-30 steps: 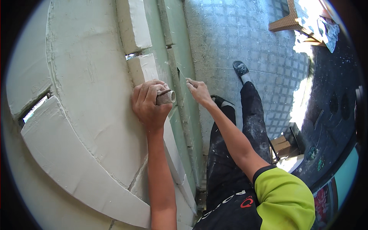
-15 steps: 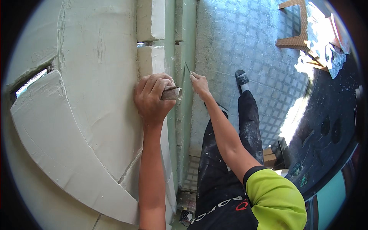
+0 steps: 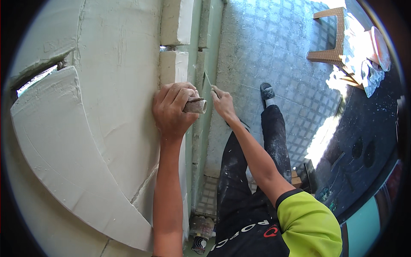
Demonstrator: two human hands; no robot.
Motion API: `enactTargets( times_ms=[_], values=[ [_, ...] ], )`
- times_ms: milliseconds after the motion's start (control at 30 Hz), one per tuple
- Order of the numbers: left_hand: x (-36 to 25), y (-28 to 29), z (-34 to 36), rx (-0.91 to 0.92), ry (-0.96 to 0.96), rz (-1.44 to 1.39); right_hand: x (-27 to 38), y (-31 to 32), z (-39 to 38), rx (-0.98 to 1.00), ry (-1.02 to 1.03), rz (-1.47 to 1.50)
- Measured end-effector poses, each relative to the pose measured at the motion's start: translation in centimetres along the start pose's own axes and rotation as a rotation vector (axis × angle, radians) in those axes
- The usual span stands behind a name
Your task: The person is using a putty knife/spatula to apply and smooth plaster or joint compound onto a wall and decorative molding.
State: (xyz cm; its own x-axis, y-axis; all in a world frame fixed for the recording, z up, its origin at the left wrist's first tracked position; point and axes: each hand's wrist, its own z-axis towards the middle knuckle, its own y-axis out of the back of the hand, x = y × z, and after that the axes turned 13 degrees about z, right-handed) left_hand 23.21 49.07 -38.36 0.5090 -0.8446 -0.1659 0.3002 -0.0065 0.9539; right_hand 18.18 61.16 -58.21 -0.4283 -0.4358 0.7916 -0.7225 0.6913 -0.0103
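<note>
My left hand (image 3: 173, 109) is closed round a short, dusty grey-brown tube-like handle (image 3: 196, 106) whose round end faces right. Whatever lies beneath that fist is hidden. It is up against the white edge strip (image 3: 182, 68) of the plastered panel. To its right, my right hand (image 3: 222, 103) pinches a scraper (image 3: 207, 79) with a thin metal blade. The blade points up and left, close to the pale green wall face (image 3: 201, 115); I cannot tell whether it touches.
A curved white board (image 3: 55, 141) lies over the plastered surface at left, near a slot (image 3: 38, 83). A tan woven-pattern stool (image 3: 338, 38) stands upper right beside an orange-pink bucket (image 3: 379, 49) and crumpled plastic (image 3: 371, 77). Dusty tiles (image 3: 244, 47) cover the floor. A bottle-like container (image 3: 202, 229) sits at bottom.
The view has shifted slightly. The scraper blade has turned a little and shows more of its flat side. Both hands keep their grips.
</note>
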Motion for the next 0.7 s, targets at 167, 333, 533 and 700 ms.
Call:
enactTargets(
  times_ms=[167, 333, 533, 700],
  values=[
    [-0.9, 0.0, 0.8, -0.047, 0.003, -0.010, -0.5, 1.3, -1.6, 0.068, 0.111, -0.037],
    [-0.5, 0.3, 0.6, -0.057, -0.012, 0.004, -0.9, 1.5, -1.3, 0.144, -0.156, 0.173],
    [-0.4, 0.1, 0.7, -0.039, 0.006, 0.005, 0.8, 0.1, 2.0, 0.058, -0.229, 0.337],
    [0.1, 0.6, 0.2, -0.026, 0.026, 0.031, 2.4, -0.1, -0.6, 0.133, -0.253, 0.276]
  ],
)
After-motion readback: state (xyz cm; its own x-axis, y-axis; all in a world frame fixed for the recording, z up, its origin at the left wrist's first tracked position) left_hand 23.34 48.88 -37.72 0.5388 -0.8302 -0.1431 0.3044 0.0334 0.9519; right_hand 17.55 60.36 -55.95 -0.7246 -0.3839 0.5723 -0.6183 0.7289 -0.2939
